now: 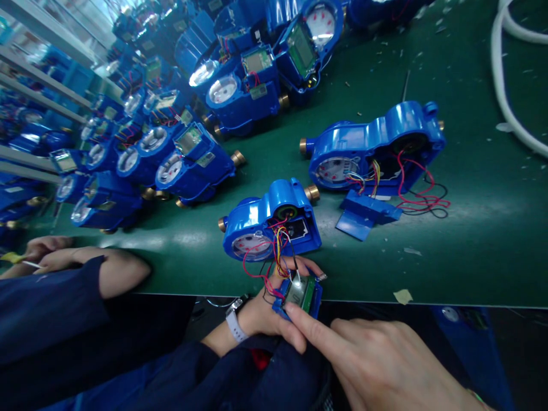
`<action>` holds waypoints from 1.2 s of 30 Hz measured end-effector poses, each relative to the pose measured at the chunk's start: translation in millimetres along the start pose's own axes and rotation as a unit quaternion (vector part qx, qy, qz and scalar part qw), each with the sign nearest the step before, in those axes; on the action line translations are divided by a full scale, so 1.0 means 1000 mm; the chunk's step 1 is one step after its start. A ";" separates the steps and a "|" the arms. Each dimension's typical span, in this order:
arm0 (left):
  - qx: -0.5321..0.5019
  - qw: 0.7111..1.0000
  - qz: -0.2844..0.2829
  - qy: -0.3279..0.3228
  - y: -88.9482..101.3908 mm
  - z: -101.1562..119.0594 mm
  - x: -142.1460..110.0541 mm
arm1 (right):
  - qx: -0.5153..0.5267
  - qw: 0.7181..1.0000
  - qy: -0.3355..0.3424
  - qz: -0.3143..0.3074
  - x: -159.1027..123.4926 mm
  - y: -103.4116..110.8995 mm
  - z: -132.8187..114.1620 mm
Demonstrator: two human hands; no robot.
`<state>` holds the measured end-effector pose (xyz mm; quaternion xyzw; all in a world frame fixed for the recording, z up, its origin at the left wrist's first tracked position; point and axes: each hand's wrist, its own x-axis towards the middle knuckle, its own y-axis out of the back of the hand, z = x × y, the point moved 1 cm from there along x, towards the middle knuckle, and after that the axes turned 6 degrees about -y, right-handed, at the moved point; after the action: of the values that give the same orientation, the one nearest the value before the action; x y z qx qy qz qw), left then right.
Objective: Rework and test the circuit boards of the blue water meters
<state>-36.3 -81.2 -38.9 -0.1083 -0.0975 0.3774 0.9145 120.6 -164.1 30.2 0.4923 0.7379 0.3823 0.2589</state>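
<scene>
Green bench (475, 251) underneath, with a blue meter (252, 217) just inside the near edge, facing that edge, wires (279, 246) trailing out of its open housing to a small display module (302, 294). Held right at the near edge, clamped in the left hand (269, 314) with fingers behind and thumb on the near side. Pointing in with the right hand (377, 348), index finger (314, 331) stretched to the module's near-left corner, apparently touching; other fingers curled, thumb unclear, so cannot tell whether pinching anything. Step in hand, as judged: pressing or checking at the display. Next move likely to call for a steady left grip, light pressure and enough slack to spare the wires. Farther right, away from the near edge, a second meter (359, 140) with blue pieces (368, 212) beside it; more meters (205, 171) crowded toward the far left; co-worker's hands (53, 257) at the near edge, left.
</scene>
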 end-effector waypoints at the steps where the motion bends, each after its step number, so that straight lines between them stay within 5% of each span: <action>1: -0.010 1.000 0.000 0.002 0.000 0.000 0.000 | 0.019 1.000 -0.010 -0.005 0.002 0.001 0.000; 7: -0.087 0.996 0.017 0.015 0.003 -0.005 -0.008 | 0.181 0.979 -0.083 0.039 0.007 0.019 0.002; 17: -0.092 0.996 0.016 -0.005 0.004 0.000 -0.005 | 0.187 0.976 -0.112 0.025 0.001 0.020 0.009; 19: -0.088 0.996 0.024 0.004 0.004 -0.001 -0.006 | 0.295 0.937 -0.181 -0.040 0.001 0.020 0.011; 20: -0.097 0.995 0.026 0.015 0.004 -0.002 -0.007 | 0.380 0.895 -0.221 -0.083 0.001 0.020 0.013; 24: -0.121 0.992 0.025 0.041 0.004 -0.003 -0.008 | 0.676 0.618 -0.342 -0.210 -0.006 0.015 0.018; 26: -0.078 0.996 0.030 0.022 0.005 -0.001 -0.008 | 0.714 0.544 -0.373 -0.235 -0.011 0.012 0.020; 29: -0.069 0.997 0.026 0.035 0.005 0.000 -0.008 | 0.717 0.526 -0.390 -0.239 -0.016 0.009 0.021; 33: -0.147 0.987 0.008 0.059 0.003 -0.003 -0.010 | 0.707 0.566 -0.368 -0.209 -0.017 0.009 0.019; 36: -0.149 0.988 0.016 0.046 0.001 -0.007 -0.011 | 0.717 0.568 -0.363 -0.181 -0.016 0.011 0.020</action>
<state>-42.7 -88.6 -46.6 -0.2627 -0.1087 0.3677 0.8854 148.3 -170.6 27.9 0.4703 0.6880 -0.5370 0.1310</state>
